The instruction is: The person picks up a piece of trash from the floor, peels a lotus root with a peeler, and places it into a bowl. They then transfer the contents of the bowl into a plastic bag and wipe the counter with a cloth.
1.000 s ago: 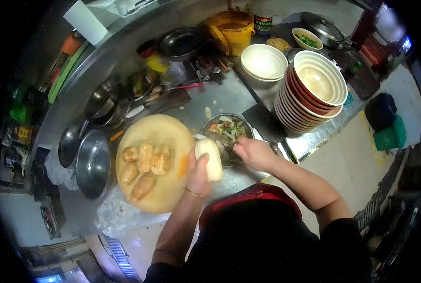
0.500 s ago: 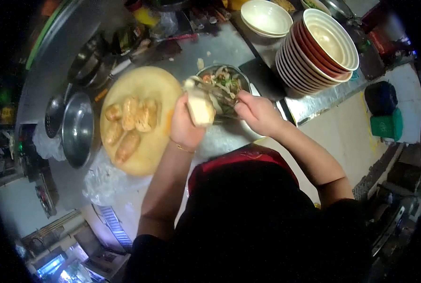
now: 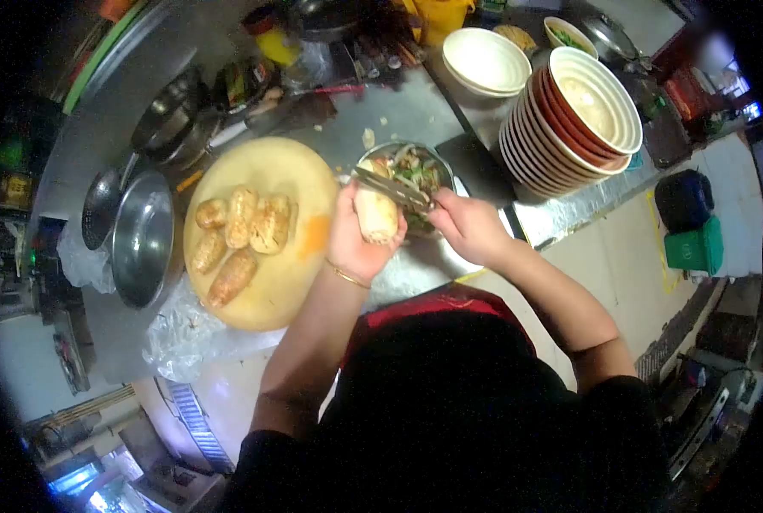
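Observation:
My left hand [image 3: 357, 235] is wrapped round a pale, largely peeled piece of root vegetable [image 3: 376, 215], which looks like lotus root. In my right hand [image 3: 471, 224] is a metal peeler [image 3: 391, 189], its long narrow part lying across the upper end of the root. Below both hands stands a metal bowl [image 3: 446, 162] with peelings and scraps in it, partly hidden by my hands. To the left, several brown-skinned root pieces [image 3: 241, 217] lie on a round yellowish cutting board [image 3: 291, 164].
A metal basin [image 3: 144, 239] and a plastic bag [image 3: 179, 335] are left of the board. A knife [image 3: 257, 120] lies behind it. Stacked bowls [image 3: 545, 137] rise at the right, near white bowls [image 3: 486, 60]. A green bin [image 3: 694, 246] stands on the floor.
The root in my left hand has turned and shows browner patches. The peeler has shifted across its upper end. The whole view has tilted slightly.

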### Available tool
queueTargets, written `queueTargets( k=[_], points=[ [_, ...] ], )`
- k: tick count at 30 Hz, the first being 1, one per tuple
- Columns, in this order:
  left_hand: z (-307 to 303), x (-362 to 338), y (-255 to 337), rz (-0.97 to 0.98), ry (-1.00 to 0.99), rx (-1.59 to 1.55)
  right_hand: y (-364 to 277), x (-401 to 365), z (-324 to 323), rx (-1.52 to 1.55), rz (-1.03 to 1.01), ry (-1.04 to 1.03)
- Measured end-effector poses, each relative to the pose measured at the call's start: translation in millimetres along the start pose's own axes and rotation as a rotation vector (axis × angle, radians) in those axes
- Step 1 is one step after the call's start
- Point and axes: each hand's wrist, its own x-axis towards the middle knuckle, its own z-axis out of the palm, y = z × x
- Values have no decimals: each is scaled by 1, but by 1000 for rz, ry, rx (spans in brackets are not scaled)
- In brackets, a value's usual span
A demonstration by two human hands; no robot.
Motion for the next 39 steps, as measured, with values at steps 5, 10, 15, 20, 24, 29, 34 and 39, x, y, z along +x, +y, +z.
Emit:
queueTargets(
  k=[5,10,15,20,24,29,34,39],
  points=[
    [-1,3,-4,80,9,-108,-21,-6,-9,-107,-378,85],
    [27,-17,-9,58,-9,-97,-24,2,-14,-214,-284,7],
    [10,-17,-9,36,11,-79,-3,11,-1,-163,-342,-14],
    [-14,-14,1,-24,23,-29,1,21,4,-147,-332,-78],
    [1,-32,-12,-45,-39,81,62,43,4,-365,224,-236],
    [-14,-20,-4,-2,75,-52,69,33,-3,-297,336,-189],
    [-14,-18,-1,9,70,-106,24,24,5,-184,120,-51],
    [-6,-19,-5,14,-149,-140,-17,1,12,-171,-460,124]
  ],
)
